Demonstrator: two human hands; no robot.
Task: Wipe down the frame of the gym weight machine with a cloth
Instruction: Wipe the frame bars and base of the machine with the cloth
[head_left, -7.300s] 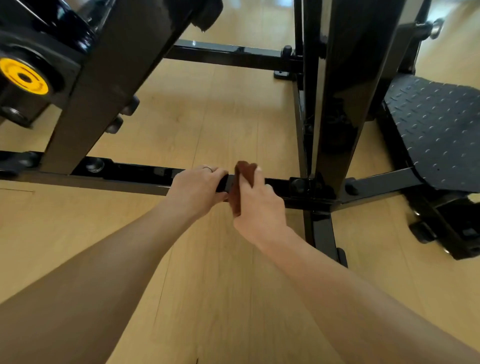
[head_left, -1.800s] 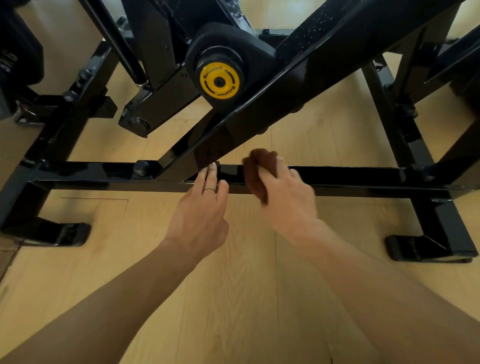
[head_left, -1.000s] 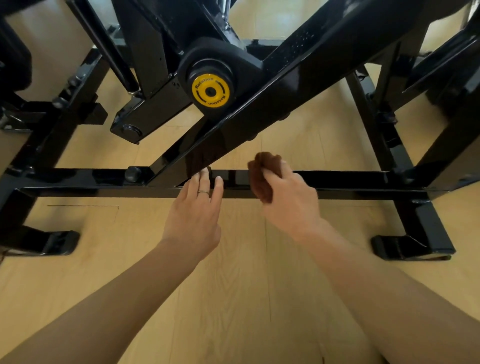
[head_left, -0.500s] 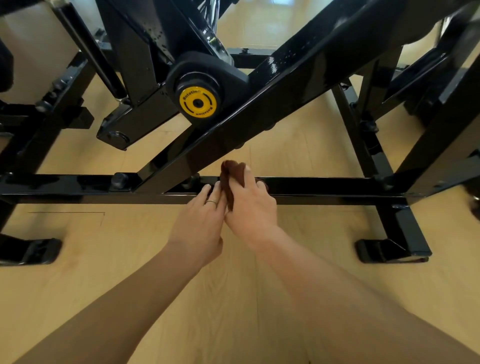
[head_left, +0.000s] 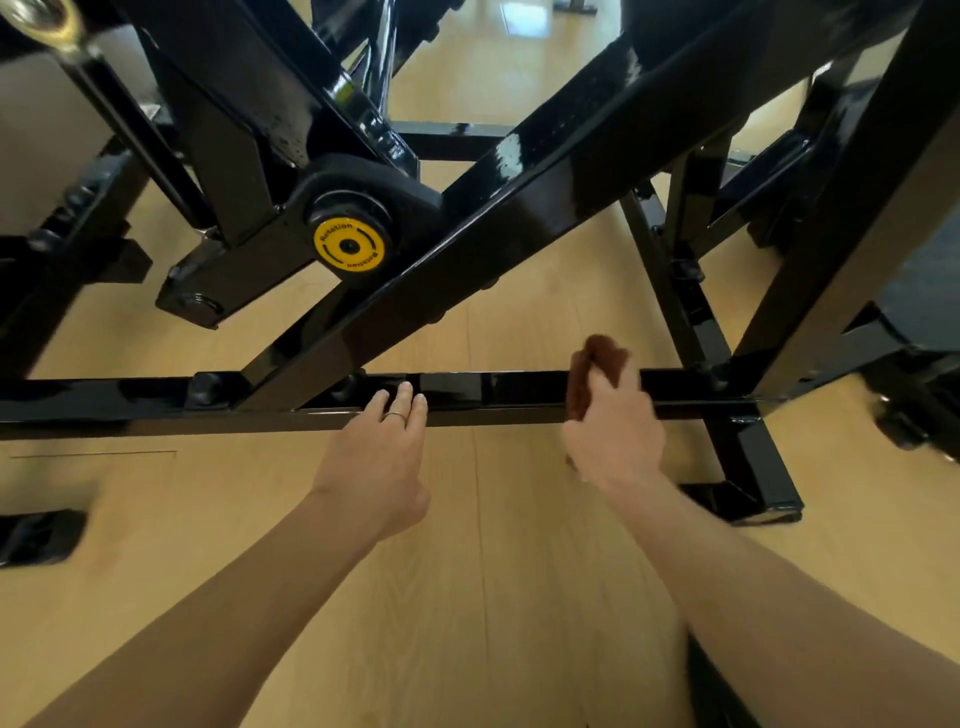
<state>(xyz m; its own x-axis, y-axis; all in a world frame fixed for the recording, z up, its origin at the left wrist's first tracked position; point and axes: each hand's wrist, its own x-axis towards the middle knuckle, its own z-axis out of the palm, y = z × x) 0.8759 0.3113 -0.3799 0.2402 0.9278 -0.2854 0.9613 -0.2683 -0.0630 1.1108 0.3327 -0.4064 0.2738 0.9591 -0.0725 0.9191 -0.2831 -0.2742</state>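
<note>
Cloth (head_left: 597, 371) here is a small brown rag, bunched up in the right hand (head_left: 615, 441), whose fingers are curled round it, pressing it onto the top of the low horizontal bar (head_left: 519, 387) of the black frame. Looks soft and floppy, weighs nothing, so I'd keep it wadded in the palm like this rather than pinched at a corner, otherwise it'll just flap. The view's a bit blurry around that hand. Left hand (head_left: 376, 462) holds nothing: its fingers (head_left: 402, 397) are straight, tips resting on the same bar, well apart from the rag. The bar is glossy painted steel, stiff and probably slick, so the rag should glide easily. Just beyond the left fingers the diagonal beam (head_left: 519, 223) meets the bar, with a yellow rotation cap (head_left: 349, 250) higher up. The bolt (head_left: 205, 387) near that joint will probably snag the cloth.
</note>
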